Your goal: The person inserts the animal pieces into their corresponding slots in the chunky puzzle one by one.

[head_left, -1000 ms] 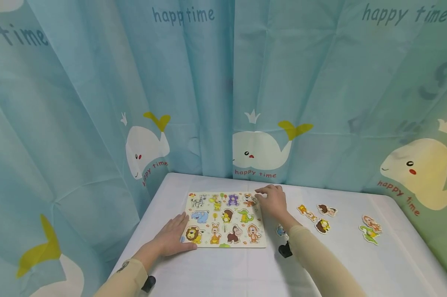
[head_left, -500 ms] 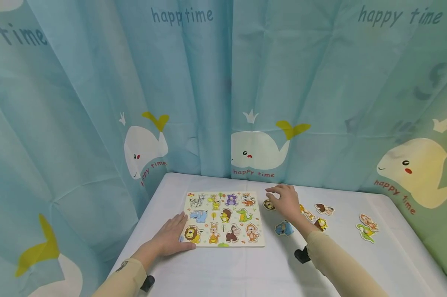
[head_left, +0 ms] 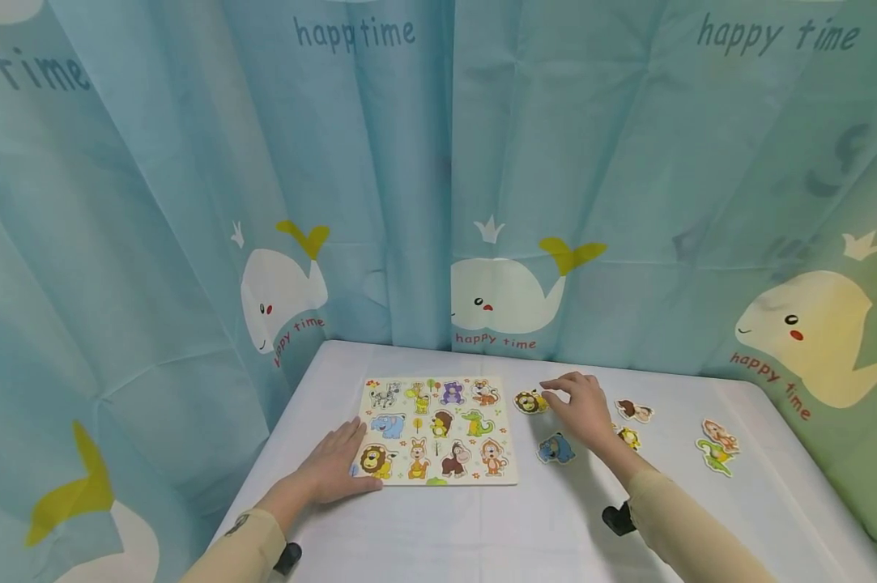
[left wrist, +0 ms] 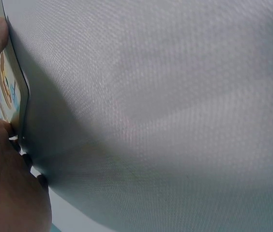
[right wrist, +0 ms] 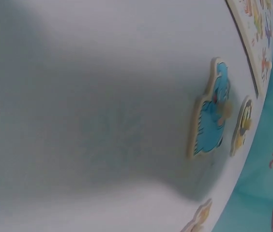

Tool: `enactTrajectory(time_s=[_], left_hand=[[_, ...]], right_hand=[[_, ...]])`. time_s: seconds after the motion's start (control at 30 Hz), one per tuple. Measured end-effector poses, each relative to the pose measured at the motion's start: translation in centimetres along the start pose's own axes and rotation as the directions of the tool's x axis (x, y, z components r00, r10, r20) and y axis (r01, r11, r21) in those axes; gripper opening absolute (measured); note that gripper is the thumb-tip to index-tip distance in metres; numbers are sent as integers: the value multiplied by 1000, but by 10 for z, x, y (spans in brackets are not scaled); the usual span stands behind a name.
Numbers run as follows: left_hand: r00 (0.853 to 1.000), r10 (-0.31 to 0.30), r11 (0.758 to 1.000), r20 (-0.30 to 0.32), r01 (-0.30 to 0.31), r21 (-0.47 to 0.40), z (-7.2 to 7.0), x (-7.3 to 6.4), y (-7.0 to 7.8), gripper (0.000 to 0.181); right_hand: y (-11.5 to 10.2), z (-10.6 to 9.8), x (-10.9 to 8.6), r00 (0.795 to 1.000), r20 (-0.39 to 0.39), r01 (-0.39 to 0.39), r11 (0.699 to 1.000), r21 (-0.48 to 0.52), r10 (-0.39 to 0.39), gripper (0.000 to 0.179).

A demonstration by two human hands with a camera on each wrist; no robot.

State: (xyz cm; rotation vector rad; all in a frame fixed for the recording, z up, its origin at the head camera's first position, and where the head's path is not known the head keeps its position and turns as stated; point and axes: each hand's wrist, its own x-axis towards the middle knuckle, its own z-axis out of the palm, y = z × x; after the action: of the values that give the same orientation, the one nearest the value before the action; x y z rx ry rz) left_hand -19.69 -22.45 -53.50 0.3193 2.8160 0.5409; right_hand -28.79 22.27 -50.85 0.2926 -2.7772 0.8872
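Note:
A wooden animal puzzle board (head_left: pixel 430 478) lies flat on the white table. Against its left edge rests my left hand (head_left: pixel 334 463), fingers straight along the side and thumb at the front corner. In the left wrist view that hand (left wrist: pixel 1 159) meets the board (left wrist: pixel 18 84) at its rim. My right hand (head_left: pixel 582 409) hovers right of the board, thumb and forefinger apart, with nothing between them. Its fingertips are beside a lion piece (head_left: pixel 529 402). Nearer me lies a blue animal piece (head_left: pixel 556 448), which shows a knob (right wrist: pixel 225 109) in the right wrist view.
Right of my right hand lie a brown-haired animal piece (head_left: pixel 633 410) and a yellow-and-brown piece (head_left: pixel 629 437), partly covered by the wrist. Farther right, a monkey piece (head_left: pixel 721 433) touches a green crocodile piece (head_left: pixel 717 458). A whale-print curtain (head_left: pixel 380 202) hangs behind the table.
My right hand has moved right from the board's top right corner, uncovering the lion piece and the blue animal piece. My left hand stays at the board's edge.

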Motion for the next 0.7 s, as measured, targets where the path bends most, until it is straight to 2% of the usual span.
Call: enactTrajectory(time_s=[0.47,0.7], left_hand=[[1000,-3,1000,0,3,7,2,0,-2,115],[1000,0,1000,-5,0,17,1,0,-1,115]], right_hand=[[18,-9,-20,999,4,48,999,-8,-48,21],[23,-11,-28,991,135,0,1000,11,-2,18]])
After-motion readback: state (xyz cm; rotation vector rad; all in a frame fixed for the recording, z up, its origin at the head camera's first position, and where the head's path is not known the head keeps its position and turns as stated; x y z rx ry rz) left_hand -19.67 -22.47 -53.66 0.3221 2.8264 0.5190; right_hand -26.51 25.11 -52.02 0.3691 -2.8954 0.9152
